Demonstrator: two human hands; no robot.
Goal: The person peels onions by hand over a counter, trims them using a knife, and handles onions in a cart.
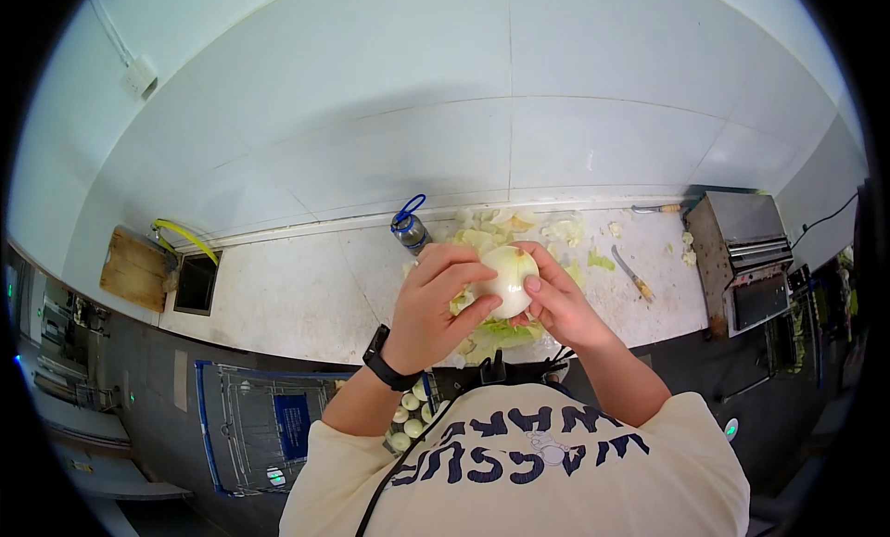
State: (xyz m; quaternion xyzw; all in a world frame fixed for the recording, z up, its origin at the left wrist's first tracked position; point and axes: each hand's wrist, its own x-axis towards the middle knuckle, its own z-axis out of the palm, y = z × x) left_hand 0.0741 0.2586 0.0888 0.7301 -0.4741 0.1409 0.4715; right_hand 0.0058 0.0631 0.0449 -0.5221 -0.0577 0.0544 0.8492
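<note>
Between both hands, above the counter, is a large peeled white onion point(506, 285) with a faint green tinge at its top. My left hand point(434, 296), with a black watch on the wrist, has its fingertips and thumb against the onion's left side. Around the right side curl the fingers of my right hand point(560, 302), its thumb pressed on the front. Pale and green peelings point(487, 233) lie on the counter behind and beneath the onion. To the right rests a small knife point(634, 276) with a light handle.
A bottle point(410, 231) with a blue loop stands near the wall. Another knife point(656, 208) lies at the back, beside a metal machine point(742, 245). Left are a sink point(196, 283), yellow hose point(185, 233) and wooden board point(134, 270). Below, a wire cart point(246, 426) stands near several onions point(405, 416).
</note>
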